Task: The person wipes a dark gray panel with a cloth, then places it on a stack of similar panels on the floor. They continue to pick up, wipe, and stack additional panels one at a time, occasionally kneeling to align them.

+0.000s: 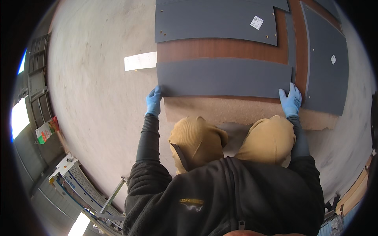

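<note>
A long dark grey panel lies flat across brown wood-grain boards. My left hand, in a light blue glove, grips its near left corner with the fingers closed on the edge. At the near right corner my right hand, gloved the same way, holds the panel between thumb and fingers; the fingers' undersides are hidden. Beyond it, a larger dark grey panel with drilled holes and a white label rests on a brown board. My bent knees, in tan trousers, are close to the near edge.
Another grey panel with a label lies at the right. A white strip sticks out at the left of the stack. Under the near edge is a raw brown sheet on the concrete floor. A long white-and-blue machine stands lower left.
</note>
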Available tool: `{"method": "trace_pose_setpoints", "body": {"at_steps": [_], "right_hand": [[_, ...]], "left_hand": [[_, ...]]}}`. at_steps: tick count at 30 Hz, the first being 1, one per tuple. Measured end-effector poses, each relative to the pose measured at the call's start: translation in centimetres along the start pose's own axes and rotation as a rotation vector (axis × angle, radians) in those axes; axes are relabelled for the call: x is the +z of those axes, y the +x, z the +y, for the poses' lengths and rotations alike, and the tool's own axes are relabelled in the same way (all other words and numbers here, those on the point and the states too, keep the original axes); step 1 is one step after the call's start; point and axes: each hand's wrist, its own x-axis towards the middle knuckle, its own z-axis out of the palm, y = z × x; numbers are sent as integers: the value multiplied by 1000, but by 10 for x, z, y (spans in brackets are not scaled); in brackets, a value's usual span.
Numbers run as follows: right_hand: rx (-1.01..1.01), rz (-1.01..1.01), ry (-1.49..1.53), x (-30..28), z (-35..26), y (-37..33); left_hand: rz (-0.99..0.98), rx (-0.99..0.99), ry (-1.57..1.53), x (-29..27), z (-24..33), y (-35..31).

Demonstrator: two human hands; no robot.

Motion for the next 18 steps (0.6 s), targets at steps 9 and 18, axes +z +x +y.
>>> {"method": "trace_pose_setpoints", "body": {"at_steps": [9, 18], "right_hand": [[144, -108, 59, 10, -1, -18], [16, -187, 39, 4, 0, -33]], "left_hand": [[10, 106, -178, 11, -15, -4], [65, -17, -164, 5, -24, 4]]}}
